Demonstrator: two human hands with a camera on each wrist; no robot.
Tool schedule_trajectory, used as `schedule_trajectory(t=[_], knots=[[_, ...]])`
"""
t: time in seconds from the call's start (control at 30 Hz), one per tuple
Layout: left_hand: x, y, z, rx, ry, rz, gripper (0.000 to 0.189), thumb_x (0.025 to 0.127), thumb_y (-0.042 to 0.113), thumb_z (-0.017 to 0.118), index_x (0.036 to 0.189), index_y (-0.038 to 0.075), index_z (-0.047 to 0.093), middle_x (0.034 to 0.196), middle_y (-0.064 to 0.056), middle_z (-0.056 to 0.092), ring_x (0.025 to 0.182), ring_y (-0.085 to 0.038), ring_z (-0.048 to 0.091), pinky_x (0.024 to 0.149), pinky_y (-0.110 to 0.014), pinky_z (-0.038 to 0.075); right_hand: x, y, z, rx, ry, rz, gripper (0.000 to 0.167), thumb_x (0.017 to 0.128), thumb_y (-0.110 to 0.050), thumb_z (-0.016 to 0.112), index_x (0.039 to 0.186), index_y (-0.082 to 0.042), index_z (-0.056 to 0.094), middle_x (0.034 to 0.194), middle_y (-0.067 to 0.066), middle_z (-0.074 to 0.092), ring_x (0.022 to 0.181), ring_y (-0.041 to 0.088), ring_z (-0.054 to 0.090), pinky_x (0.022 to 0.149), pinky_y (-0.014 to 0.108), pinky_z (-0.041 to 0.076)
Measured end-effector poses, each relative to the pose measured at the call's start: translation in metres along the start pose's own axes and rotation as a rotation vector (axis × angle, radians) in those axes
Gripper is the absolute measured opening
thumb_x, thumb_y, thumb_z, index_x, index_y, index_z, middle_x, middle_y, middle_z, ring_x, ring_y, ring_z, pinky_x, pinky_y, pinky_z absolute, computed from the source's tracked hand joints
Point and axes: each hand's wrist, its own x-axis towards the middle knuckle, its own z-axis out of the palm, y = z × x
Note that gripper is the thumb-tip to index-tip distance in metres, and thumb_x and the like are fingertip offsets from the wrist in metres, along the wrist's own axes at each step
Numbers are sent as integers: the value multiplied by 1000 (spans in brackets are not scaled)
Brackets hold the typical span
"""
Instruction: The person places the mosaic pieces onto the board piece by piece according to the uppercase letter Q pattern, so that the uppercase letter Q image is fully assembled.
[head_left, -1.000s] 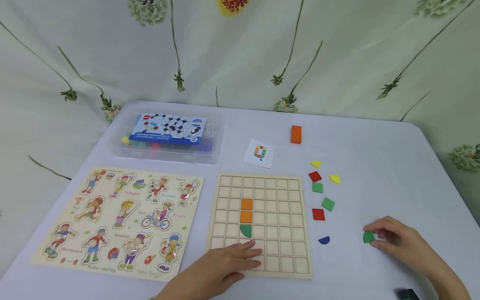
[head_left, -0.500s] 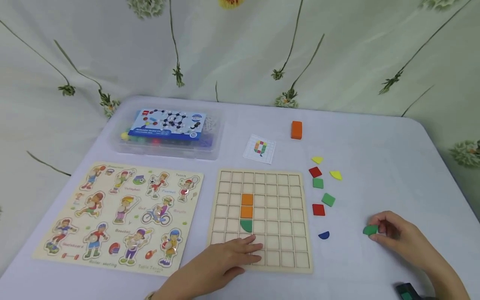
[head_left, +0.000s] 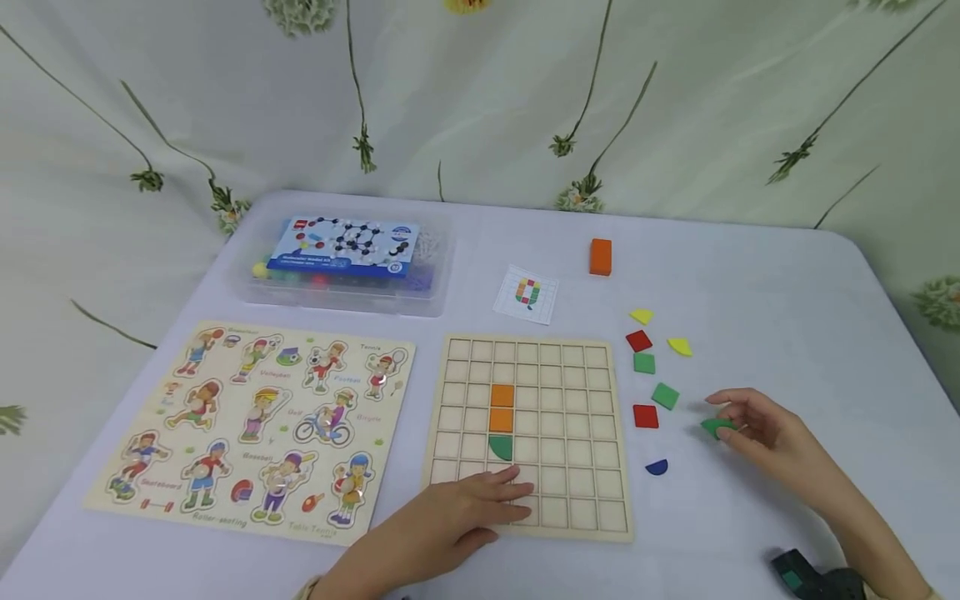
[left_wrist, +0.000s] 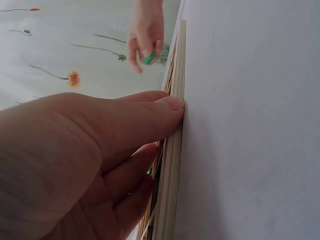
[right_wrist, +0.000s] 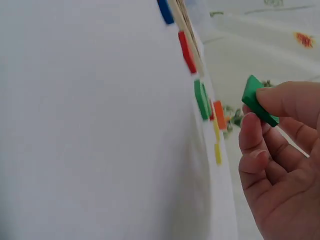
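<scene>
My right hand [head_left: 765, 442] pinches a green quarter-circle tile [head_left: 718, 427] between thumb and fingers, right of the loose tiles. In the right wrist view the same green tile [right_wrist: 256, 100] is tilted and held above the table. My left hand [head_left: 468, 517] rests with spread fingers on the near left part of the wooden grid board [head_left: 566, 429]; its thumb [left_wrist: 150, 117] lies against the board's edge in the left wrist view. Two orange squares [head_left: 502, 407] sit in one column of the grid, with another green quarter-circle [head_left: 500, 447] directly below them.
Right of the board lie red squares [head_left: 646, 417], green squares [head_left: 665, 396], yellow quarter-circles [head_left: 680, 347] and a blue half-circle [head_left: 657, 467]. Behind stand a pattern card [head_left: 527, 295], an orange block [head_left: 601, 257] and a clear plastic box [head_left: 352, 302]. A sports puzzle board [head_left: 251, 433] lies left.
My right hand has risen off the table with the green quarter-circle tile and moved left and farther back, toward the loose tiles. The left hand stays on the board.
</scene>
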Motion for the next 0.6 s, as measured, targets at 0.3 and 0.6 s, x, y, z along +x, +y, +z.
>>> schedule_trajectory(t=[0.3,0.6], knots=[[0,0,1,-7,4,0,44,81,2,70,124,11,63,138,3,46,132,-13,32,101,-28,35,34,-39,41,330,-238,-40,18,91,5,55,107,3,63,100,12,61,81,17,56,66,23,50],[0,-1,1,-23,1,-4,44,81,3,70,124,11,63,138,2,47,132,-13,31,100,-28,36,47,-59,93,431,-365,32,20,87,-4,65,105,5,63,87,14,67,72,24,67,67,33,55]])
